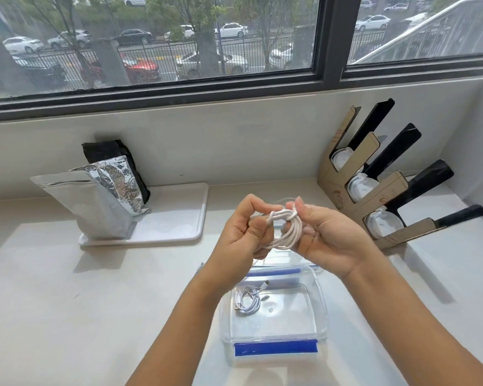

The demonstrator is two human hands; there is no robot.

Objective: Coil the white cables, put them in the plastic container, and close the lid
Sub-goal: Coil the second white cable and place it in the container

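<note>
While nothing at the left of the frame matters to the task, noting it: foil bags [101,201] stand on a white tray [176,218] at mid-left, back of the tabletop [53,288].

Centre frame: left hand [243,232] has its fingers curled, pinching the left side of a white cable bundle [286,228]. Right hand [324,232] grips the bundle's right side, thumb and fingers at the wrapped band across the top of the loops. Bundle is held in the air above the far end of the plastic container [273,310].

Lower centre: container sits open on the tabletop, blue latch [275,347] on the near edge. One coiled cable [247,300] already lies inside, upper-left corner of the box, plug ends sticking out of the coil.

Step, by my read: finishing the wrap on the second cable, tail being tucked round the loops. Not yet stowed.

Next move calls for: secure the tail so the coil holds, lower it into the free floor right of the first coil, then bring the lid over and snap the latches.

Right of frame: cardboard rack [374,190] with black-handled items, irrelevant.

Hard to tell:
- Where the loose cable end is; fingers cover it.
- Lid: a clear piece with a blue strip lies just behind the box, mostly hidden by the wrists. Hinged or separate, can't say.
- Any more cables left to coil: none seen, but the arms block part of the tabletop.
</note>
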